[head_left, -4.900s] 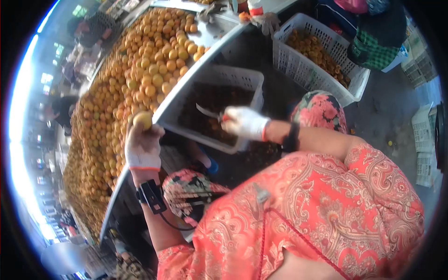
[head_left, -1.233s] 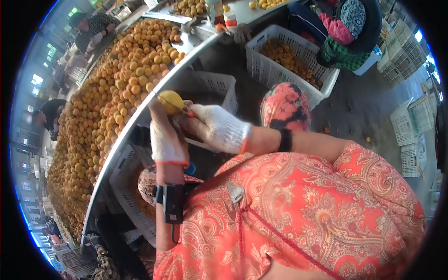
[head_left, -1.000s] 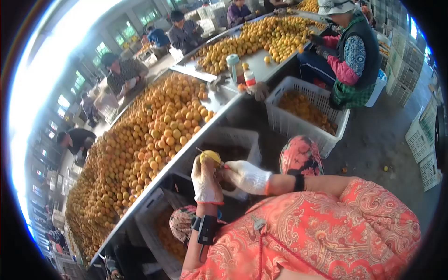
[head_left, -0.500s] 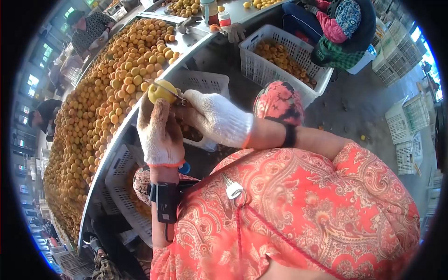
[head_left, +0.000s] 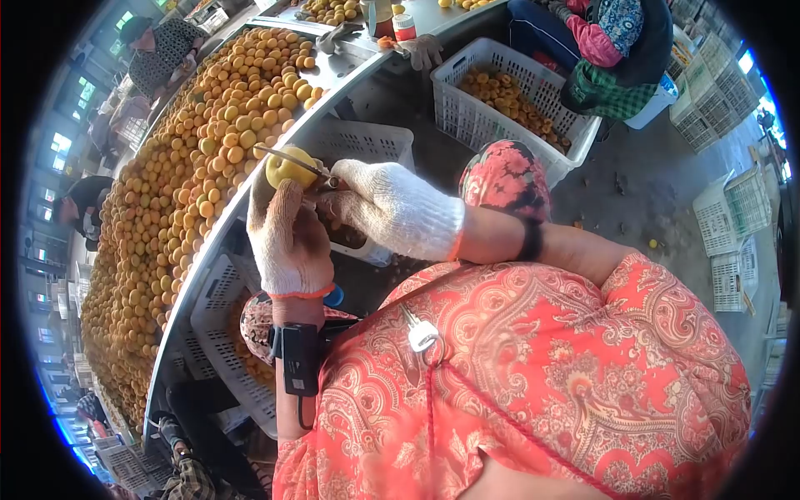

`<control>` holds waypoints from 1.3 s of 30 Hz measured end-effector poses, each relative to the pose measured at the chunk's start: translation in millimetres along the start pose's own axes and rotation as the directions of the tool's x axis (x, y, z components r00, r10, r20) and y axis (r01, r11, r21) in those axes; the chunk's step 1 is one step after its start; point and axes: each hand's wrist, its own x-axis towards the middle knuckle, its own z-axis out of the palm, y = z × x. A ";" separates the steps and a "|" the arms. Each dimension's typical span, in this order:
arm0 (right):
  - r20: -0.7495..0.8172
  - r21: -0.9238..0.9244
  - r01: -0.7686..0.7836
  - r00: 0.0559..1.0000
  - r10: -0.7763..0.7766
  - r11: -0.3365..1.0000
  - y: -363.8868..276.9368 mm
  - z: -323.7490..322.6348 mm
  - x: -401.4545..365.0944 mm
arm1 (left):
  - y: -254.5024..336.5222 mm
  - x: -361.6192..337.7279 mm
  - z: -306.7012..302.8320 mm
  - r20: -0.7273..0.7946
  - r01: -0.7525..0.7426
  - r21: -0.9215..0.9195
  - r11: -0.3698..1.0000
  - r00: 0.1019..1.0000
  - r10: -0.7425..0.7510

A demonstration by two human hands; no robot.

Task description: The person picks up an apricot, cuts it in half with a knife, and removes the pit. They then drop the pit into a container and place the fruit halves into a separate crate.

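Observation:
A yellow apricot [head_left: 290, 173] is held up in the fingers of my left hand [head_left: 287, 242], which wears a white knit glove with an orange cuff. My right hand [head_left: 400, 210], gloved the same way, grips a small knife [head_left: 283, 155] by its handle. The thin blade lies across the upper side of the apricot, its tip reaching past the fruit toward the table. Both hands are close together just inside the table's metal rim [head_left: 193, 273]. My right fingers hide most of the knife handle.
A broad heap of apricots [head_left: 200, 167] covers the table on the left. Below the rim stand white crates [head_left: 218, 312], and another crate [head_left: 454, 108] holds cut fruit. A grey glove [head_left: 423, 52] hangs at the table edge. A person [head_left: 621, 50] sits at upper right; others work across the table.
The knife blade has shifted on the apricot, and its tip now sticks out farther past the fruit. My right hand has moved slightly right and down. The whole view has shifted a little.

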 end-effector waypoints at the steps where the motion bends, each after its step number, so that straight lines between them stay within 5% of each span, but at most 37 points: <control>1: 0.004 -0.035 -0.009 1.000 0.009 0.999 -0.5 1.0 0.4 | 0.0 0.5 -2.3 -0.024 0.000 0.021 1.000 1.000 0.000; 14: -0.048 -0.213 -0.070 0.997 0.062 0.975 12.7 13.4 -0.6 | -5.3 1.9 1.9 -0.092 0.006 -0.041 0.999 0.996 -0.010; 20: -0.112 -0.379 0.018 0.992 -0.065 0.925 29.4 22.2 -0.8 | -3.8 -0.7 5.6 0.005 0.116 -0.161 0.980 0.993 -0.116; 23: -0.121 -0.378 0.027 0.990 -0.078 0.926 32.6 24.9 0.1 | -6.3 2.4 5.8 -0.016 0.063 -0.025 0.998 0.998 -0.063; 28: -0.127 -0.434 -0.103 0.990 0.052 0.895 22.8 19.1 3.4 | -12.6 10.0 1.3 -0.073 0.139 -0.081 0.987 0.987 -0.145; 33: -0.104 -0.461 -0.101 0.993 0.059 0.882 22.3 13.6 0.9 | -17.6 15.8 -5.9 -0.104 0.130 -0.177 0.976 0.983 -0.149; 35: -0.103 -0.461 -0.104 0.993 0.063 0.881 22.5 12.9 1.0 | -13.7 12.8 7.1 -0.022 0.042 -0.115 0.992 0.999 -0.045; 39: -0.093 -0.482 -0.112 0.993 0.076 0.869 34.3 15.0 -2.6 | -25.5 16.1 2.3 -0.103 0.110 -0.229 0.967 0.985 -0.137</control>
